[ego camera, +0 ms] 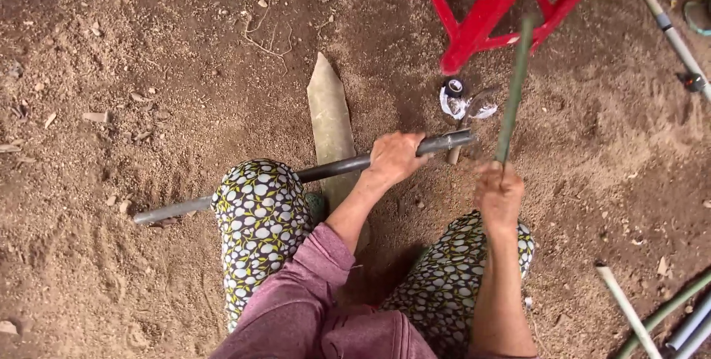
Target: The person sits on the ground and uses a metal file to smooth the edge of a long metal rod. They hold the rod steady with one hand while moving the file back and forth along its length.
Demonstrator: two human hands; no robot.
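My left hand [396,158] grips a long dark grey pipe [333,169] near its right end; the pipe runs from the dirt at lower left, across my patterned knee, up to the right. My right hand [500,195] is closed around the lower end of a thin green stick [515,85] that stands almost upright, its lower end just right of the pipe's end. A flat pointed wooden board [329,122] lies on the ground under the pipe. Both arms come from the bottom of the view, the left in a maroon sleeve.
A red metal stool frame [489,11] stands on the dirt ahead. A small dark roll and crumpled clear wrapping [463,100] lie below it. Pale pipes [670,29] lie at upper right, more rods [652,314] at lower right. Bare sandy ground surrounds me.
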